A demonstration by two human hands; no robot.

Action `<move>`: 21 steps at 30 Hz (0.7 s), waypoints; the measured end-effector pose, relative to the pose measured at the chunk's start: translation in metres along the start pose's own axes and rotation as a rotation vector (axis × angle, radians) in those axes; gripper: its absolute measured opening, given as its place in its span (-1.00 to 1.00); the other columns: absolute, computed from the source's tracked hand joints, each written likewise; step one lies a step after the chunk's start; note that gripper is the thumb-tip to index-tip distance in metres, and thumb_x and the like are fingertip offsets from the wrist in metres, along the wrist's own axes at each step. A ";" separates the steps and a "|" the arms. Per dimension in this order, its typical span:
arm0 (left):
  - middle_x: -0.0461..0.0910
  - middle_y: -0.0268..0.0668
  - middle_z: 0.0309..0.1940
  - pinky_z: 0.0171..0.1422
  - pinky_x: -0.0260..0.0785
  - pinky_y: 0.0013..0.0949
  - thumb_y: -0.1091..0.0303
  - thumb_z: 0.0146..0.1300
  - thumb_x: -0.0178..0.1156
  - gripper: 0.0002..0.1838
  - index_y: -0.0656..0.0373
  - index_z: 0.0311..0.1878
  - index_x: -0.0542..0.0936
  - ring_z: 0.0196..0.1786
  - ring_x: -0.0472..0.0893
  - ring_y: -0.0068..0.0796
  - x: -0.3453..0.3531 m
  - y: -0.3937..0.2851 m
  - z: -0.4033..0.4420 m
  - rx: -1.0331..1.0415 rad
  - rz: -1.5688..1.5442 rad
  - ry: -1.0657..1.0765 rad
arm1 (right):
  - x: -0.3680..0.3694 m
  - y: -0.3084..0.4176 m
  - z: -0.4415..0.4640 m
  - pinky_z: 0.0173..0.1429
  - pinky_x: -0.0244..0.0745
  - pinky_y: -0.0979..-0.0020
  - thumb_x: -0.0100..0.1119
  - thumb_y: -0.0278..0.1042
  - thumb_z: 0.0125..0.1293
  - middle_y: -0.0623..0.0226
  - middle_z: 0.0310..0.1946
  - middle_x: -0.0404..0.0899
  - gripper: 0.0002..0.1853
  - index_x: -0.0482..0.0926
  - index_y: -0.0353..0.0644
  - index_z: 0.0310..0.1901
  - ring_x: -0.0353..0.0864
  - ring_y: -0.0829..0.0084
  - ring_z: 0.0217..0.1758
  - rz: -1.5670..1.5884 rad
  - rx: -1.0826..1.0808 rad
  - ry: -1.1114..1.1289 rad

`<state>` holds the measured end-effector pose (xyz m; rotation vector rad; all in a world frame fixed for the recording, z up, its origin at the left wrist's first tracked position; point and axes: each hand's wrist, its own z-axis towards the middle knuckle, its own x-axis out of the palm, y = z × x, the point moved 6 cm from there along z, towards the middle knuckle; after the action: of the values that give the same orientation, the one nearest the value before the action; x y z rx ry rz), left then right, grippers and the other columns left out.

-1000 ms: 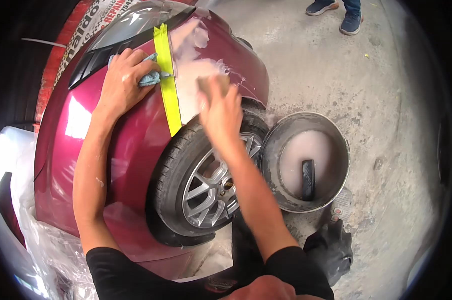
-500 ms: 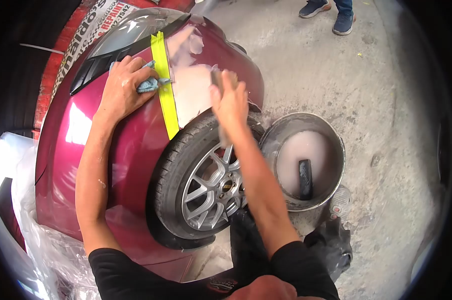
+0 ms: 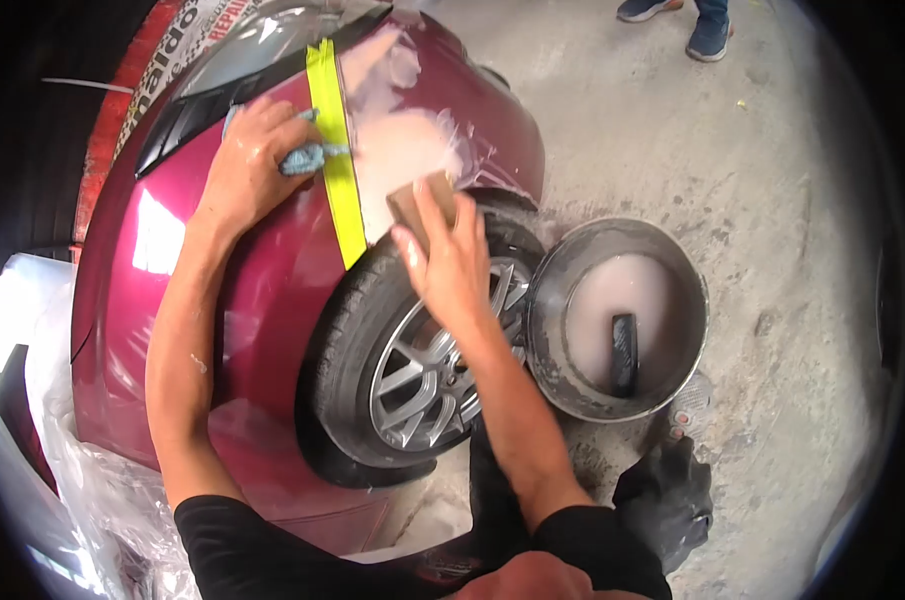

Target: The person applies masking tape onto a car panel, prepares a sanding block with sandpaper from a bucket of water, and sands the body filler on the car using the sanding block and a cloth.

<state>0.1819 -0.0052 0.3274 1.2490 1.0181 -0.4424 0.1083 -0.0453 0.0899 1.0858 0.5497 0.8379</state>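
Note:
My left hand (image 3: 257,155) rests on the dark red car fender (image 3: 272,290), its fingers curled round a crumpled blue cloth (image 3: 310,157). Just right of the cloth, a strip of yellow masking tape (image 3: 336,170) runs down to the wheel arch. Beyond the tape lies a patch of pale, dull filler (image 3: 402,145) with whitish smears around it. My right hand (image 3: 447,245) grips a brown sanding block (image 3: 412,208), fingers laid over its top. That block lies against the lower part of the pale patch, by the arch edge above the tire (image 3: 347,350).
A round bucket (image 3: 700,330) of milky liquid stands right of the wheel, with a black block (image 3: 624,355) in it. Another person's shoes (image 3: 708,40) are on the concrete floor (image 3: 772,180) at the top. Plastic sheeting (image 3: 72,460) hangs at lower left.
My right hand has moved the sanding block down and left across the pale patch, toward the wheel arch. My left hand stays on the fender with the cloth. The view has shifted slightly.

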 end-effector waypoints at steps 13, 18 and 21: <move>0.57 -0.29 -0.22 0.05 0.40 -0.10 0.46 -0.03 0.54 -0.67 0.08 -0.17 0.67 -0.02 0.56 -0.13 0.002 -0.002 -0.001 -0.009 -0.001 0.020 | 0.003 -0.032 0.039 0.21 0.56 -0.14 0.29 -0.03 0.49 -0.28 0.23 0.42 -0.33 0.39 -0.03 0.55 0.54 -0.27 0.18 -0.039 0.030 -0.035; 0.56 -0.28 -0.21 0.06 0.39 -0.11 0.46 0.00 0.54 -0.67 0.08 -0.15 0.68 -0.02 0.56 -0.13 -0.001 -0.002 0.000 -0.008 0.036 0.009 | 0.002 -0.038 0.040 0.25 0.54 -0.14 0.32 -0.06 0.46 -0.26 0.22 0.42 -0.37 0.47 0.00 0.51 0.54 -0.27 0.19 0.024 0.077 -0.019; 0.56 -0.28 -0.22 0.05 0.39 -0.10 0.45 0.02 0.54 -0.69 0.07 -0.15 0.67 -0.01 0.56 -0.13 -0.001 -0.002 0.003 -0.013 0.029 0.020 | 0.002 -0.004 -0.011 0.31 0.53 -0.15 0.37 -0.03 0.43 -0.28 0.33 0.36 -0.29 0.42 0.04 0.56 0.51 -0.31 0.24 0.048 -0.051 -0.037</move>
<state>0.1812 -0.0091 0.3266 1.2571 1.0174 -0.4005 0.1030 -0.0384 0.0823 1.0688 0.4703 0.8677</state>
